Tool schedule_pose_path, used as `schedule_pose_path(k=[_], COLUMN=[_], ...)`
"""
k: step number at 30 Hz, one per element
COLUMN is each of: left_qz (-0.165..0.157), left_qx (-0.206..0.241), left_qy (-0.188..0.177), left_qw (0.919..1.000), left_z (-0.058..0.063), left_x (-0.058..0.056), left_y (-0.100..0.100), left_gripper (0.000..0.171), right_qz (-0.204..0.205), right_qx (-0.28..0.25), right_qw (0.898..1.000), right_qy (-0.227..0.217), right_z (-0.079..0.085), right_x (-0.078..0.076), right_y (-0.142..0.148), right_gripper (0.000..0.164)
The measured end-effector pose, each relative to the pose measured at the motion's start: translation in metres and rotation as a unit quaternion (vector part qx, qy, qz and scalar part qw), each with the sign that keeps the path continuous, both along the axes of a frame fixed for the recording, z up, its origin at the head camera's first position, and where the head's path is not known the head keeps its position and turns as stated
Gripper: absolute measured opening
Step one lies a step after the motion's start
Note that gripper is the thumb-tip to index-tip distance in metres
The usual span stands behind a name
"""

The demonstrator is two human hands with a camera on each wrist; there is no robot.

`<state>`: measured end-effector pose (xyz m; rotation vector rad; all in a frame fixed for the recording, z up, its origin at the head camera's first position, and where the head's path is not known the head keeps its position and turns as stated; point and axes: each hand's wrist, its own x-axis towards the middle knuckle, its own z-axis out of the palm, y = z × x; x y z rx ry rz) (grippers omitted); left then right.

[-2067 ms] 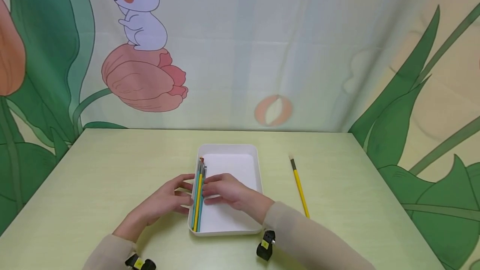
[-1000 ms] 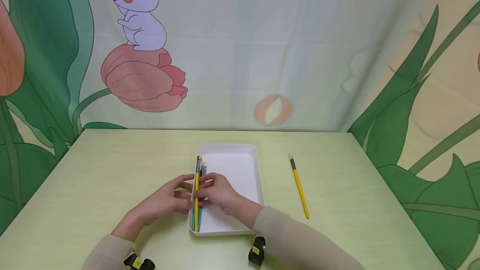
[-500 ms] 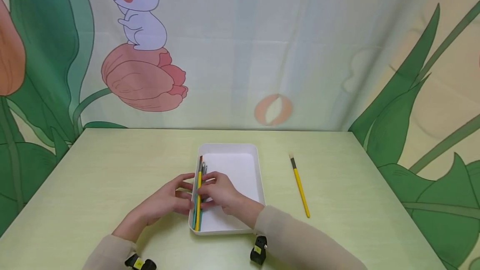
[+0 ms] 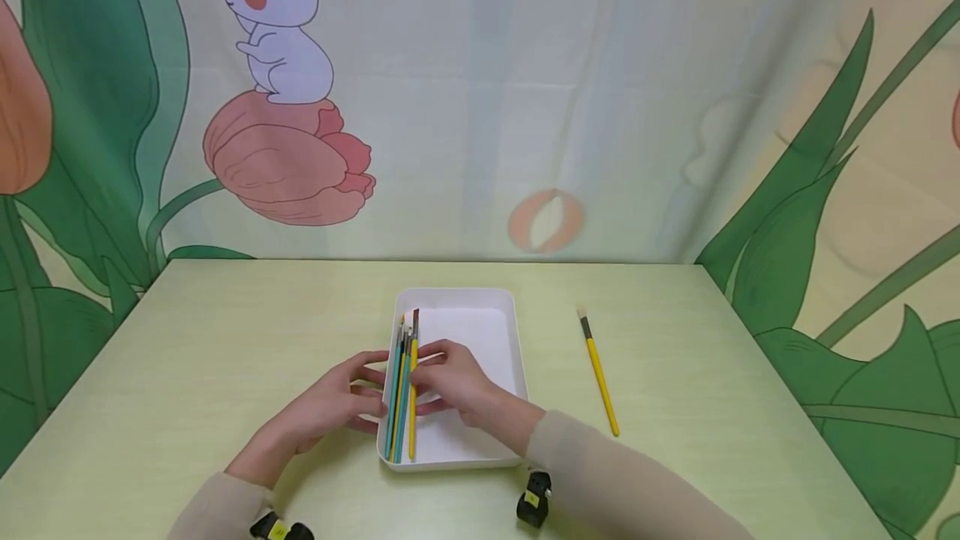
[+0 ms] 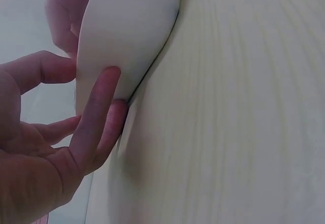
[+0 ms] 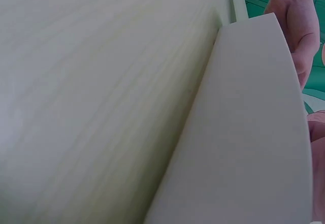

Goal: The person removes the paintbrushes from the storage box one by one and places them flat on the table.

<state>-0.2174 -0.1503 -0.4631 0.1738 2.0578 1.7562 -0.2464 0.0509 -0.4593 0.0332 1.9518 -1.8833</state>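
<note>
In the head view, a shallow white tray [image 4: 480, 325] holds several paintbrushes [image 4: 392, 407], teal and yellow, lying lengthwise along its left wall. My right hand [image 4: 459, 383] reaches into the tray and pinches a yellow paintbrush [image 4: 412, 432] with a dark reddish tip, just right of the others. My left hand [image 4: 330, 402] lies at the tray's left side, its fingertips touching the wall and rim. In the left wrist view, fingers [image 5: 96, 107] press the outer wall of the tray [image 5: 127, 26]. The tray wall [image 6: 244, 112] hides most of the right hand in the right wrist view.
Another yellow paintbrush [image 4: 600, 373] with a pale tip lies on the light table [image 4: 225, 332], right of the tray. Behind the table hangs a printed cloth [image 4: 450, 107] with a rabbit and flowers. Small black cameras [image 4: 534, 500] sit at both wrists.
The right hand has moved the yellow paintbrush from on top of the left-hand bundle to its right side. The left hand and the tray stay nearly still.
</note>
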Motion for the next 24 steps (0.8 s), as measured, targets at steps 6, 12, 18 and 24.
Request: schedule_pose_path(k=[6, 12, 18, 24], left_qz=[0.011, 0.015, 0.012, 0.006], left_qx=[-0.015, -0.018, -0.012, -0.009], left_qy=[-0.004, -0.007, -0.009, -0.007], left_qw=[0.9998, 0.9997, 0.9998, 0.9999], left_z=[-0.001, 0.0, 0.0, 0.0], left_x=[-0.001, -0.001, -0.001, -0.001], left_y=[0.0, 0.0, 0.0, 0.0], left_gripper=[0.079, 0.079, 0.079, 0.078], right_qz=[0.009, 0.011, 0.017, 0.025], right_qx=[0.019, 0.03, 0.039, 0.037], right_qw=[1.0, 1.0, 0.999, 0.999], right_qy=[-0.002, 0.002, 0.008, 0.014], right_z=[0.007, 0.012, 0.014, 0.014], right_x=[0.001, 0.002, 0.001, 0.001], right_y=[0.009, 0.02, 0.03, 0.042], right_gripper=[0.039, 0.04, 0.038, 0.038])
